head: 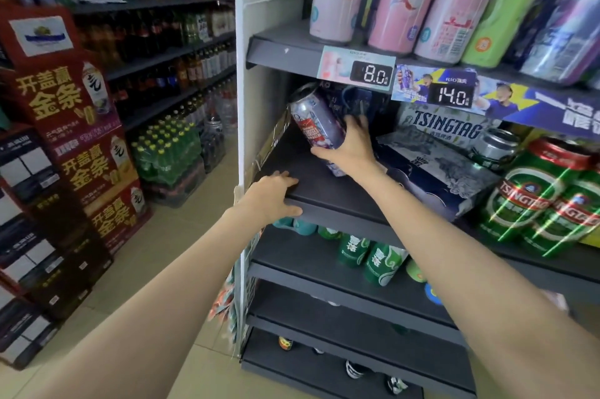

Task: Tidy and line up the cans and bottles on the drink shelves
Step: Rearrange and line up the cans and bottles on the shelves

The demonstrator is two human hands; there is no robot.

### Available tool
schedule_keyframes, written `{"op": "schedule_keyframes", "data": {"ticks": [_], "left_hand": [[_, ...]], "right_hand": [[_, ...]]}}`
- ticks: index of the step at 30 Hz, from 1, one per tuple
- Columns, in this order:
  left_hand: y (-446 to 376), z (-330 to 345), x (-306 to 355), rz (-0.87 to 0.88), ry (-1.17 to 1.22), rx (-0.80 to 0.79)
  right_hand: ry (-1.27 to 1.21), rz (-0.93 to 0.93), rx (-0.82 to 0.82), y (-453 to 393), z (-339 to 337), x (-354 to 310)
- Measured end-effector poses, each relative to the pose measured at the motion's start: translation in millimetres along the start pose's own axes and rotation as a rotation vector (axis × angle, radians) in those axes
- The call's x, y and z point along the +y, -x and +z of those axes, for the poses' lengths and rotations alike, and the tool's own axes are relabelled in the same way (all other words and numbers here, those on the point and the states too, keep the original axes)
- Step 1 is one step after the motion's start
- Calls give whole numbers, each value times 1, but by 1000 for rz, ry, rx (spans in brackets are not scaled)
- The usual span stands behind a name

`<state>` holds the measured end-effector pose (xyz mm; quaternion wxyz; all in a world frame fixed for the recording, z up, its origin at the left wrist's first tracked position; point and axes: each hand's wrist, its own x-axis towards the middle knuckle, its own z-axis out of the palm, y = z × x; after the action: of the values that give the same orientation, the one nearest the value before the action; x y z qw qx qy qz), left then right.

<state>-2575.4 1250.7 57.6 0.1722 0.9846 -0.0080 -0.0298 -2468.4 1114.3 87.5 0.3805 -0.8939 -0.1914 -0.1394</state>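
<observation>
Gripping the purple can [316, 124] tilted above the left end of the dark shelf [324, 187], the right hand [352, 146] wraps fingers round it, likely to stand it upright; left hand [272, 194] rests flat-fingered on the shelf's front edge, apparently for balance.

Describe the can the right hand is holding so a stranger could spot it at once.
Find the dark shelf under the 8.0 price tag. At its left end the right hand grips a purple-silver can. It alone is tilted, unlike the upright green Tsingtao cans.
</observation>
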Motion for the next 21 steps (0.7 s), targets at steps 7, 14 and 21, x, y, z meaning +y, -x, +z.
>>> {"op": "schedule_keyframes", "data": {"ticks": [7, 14, 21], "left_hand": [[6, 9, 2, -6, 49, 85], [30, 22, 17, 130, 190, 396], [38, -5, 69, 479, 231, 787]], "right_hand": [[-263, 113, 55, 66, -32, 18], [-453, 170, 35, 118, -75, 30], [-412, 100, 110, 175, -138, 34]]}}
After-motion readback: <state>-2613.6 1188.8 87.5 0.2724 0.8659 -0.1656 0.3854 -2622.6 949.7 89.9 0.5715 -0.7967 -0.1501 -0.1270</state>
